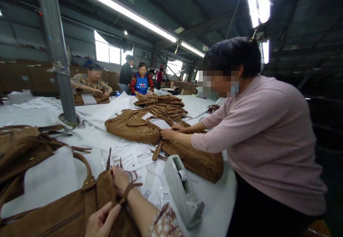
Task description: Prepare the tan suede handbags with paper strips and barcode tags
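Observation:
A brown suede-like handbag lies in front of me, with a curved handle and a zip line along its face. My left hand pinches a thin brown strap near the bag's side; the strap crosses over my right wrist. My right hand curls its fingers at the bag's upper edge and seems to grip it, though the fingertips are partly hidden. A dark pointed strip sticks up beside those fingers; I cannot tell what it is.
A grey tape dispenser stands right of my forearm. White paper scraps litter the white-covered table. Across it, a co-worker in pink handles another brown bag. Stacked bags lie behind, more bags at left, near a metal post.

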A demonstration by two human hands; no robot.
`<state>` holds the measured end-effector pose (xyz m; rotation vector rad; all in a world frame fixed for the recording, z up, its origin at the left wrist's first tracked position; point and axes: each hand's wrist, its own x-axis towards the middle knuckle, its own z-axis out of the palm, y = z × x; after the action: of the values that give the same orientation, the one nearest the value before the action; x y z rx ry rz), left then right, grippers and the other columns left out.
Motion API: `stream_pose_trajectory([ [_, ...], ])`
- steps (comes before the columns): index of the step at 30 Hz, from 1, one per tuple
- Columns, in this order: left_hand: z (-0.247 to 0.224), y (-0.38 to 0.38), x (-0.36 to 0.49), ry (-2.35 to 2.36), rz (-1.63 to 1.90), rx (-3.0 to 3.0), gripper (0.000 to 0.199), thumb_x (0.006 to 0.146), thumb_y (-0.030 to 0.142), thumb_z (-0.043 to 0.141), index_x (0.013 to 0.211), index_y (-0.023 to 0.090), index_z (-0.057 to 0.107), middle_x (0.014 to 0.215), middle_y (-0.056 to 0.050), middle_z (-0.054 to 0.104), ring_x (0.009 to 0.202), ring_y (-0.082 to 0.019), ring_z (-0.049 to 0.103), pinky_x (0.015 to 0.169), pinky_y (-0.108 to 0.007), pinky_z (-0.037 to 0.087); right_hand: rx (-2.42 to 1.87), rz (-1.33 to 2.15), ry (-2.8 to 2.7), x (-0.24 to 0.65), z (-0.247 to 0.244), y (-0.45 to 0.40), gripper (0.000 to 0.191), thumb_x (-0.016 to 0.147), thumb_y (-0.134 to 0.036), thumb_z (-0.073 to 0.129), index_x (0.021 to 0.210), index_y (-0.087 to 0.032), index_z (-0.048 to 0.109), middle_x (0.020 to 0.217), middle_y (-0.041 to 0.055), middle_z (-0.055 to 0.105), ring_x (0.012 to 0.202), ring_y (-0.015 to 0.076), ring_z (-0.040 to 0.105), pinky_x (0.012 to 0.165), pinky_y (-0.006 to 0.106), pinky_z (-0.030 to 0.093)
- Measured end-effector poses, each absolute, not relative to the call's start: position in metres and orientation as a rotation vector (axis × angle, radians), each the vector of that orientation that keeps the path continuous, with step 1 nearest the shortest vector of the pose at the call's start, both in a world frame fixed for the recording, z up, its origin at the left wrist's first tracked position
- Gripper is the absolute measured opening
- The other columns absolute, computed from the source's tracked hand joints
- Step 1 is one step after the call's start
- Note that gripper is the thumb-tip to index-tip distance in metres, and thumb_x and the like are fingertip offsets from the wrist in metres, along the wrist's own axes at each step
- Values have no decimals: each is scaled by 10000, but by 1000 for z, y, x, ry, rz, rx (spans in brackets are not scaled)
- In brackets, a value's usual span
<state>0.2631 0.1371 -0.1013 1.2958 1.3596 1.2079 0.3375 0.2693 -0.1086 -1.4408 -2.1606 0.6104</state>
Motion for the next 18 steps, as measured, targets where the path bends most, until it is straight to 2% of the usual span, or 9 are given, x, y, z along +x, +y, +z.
stream_pose_trajectory([
  [4, -109, 136, 264, 1389, 1252, 1295, 454, 769, 607, 503, 585, 193, 468, 590, 11, 481, 593, -141, 459, 546, -209, 385, -1368, 588, -2241, 349, -102, 272, 151, 858, -236, 507, 998, -203, 556, 890, 43, 638, 834, 193, 602, 722, 288, 469],
  [8, -109, 131, 264, 1433, 1284, 1302, 397, 792, 516, 520, 573, 212, 389, 575, 35, 402, 575, -125, 402, 532, -213, 322, -1343, 554, -2192, 355, -96, 258, 175, 859, -175, 476, 1003, -160, 574, 1074, 97, 607, 1052, 221, 544, 915, 344, 426],
  [11, -100, 129, 261, 1490, 1265, 1357, 376, 840, 502, 458, 605, 219, 383, 579, 44, 356, 578, -126, 385, 547, -222, 320, -1238, 641, -2212, 357, -94, 241, 311, 848, -157, 505, 1157, -177, 533, 1174, 58, 590, 1092, 184, 538, 933, 283, 424],
  [13, -95, 131, 257, 1530, 1266, 1405, 353, 876, 486, 403, 649, 218, 431, 636, 36, 426, 638, -138, 443, 612, -226, 359, -1192, 702, -2199, 364, -92, 229, 385, 868, -138, 466, 1250, -184, 477, 1222, 39, 576, 1094, 156, 544, 929, 252, 428],
  [15, -95, 136, 251, 1577, 1287, 1462, 321, 889, 466, 380, 731, 218, 509, 774, 16, 524, 770, -157, 517, 733, -240, 395, -1216, 736, -2158, 381, -89, 214, 365, 876, -123, 416, 1230, -152, 499, 1167, 56, 605, 1036, 169, 574, 908, 281, 451],
  [18, -104, 143, 244, 1627, 1343, 1571, 279, 867, 448, 413, 888, 220, 572, 994, -24, 564, 985, -204, 537, 922, -309, 391, -1275, 807, -2089, 421, -85, 182, 323, 839, -95, 385, 1066, -148, 608, 963, 44, 672, 887, 180, 628, 803, 297, 503],
])
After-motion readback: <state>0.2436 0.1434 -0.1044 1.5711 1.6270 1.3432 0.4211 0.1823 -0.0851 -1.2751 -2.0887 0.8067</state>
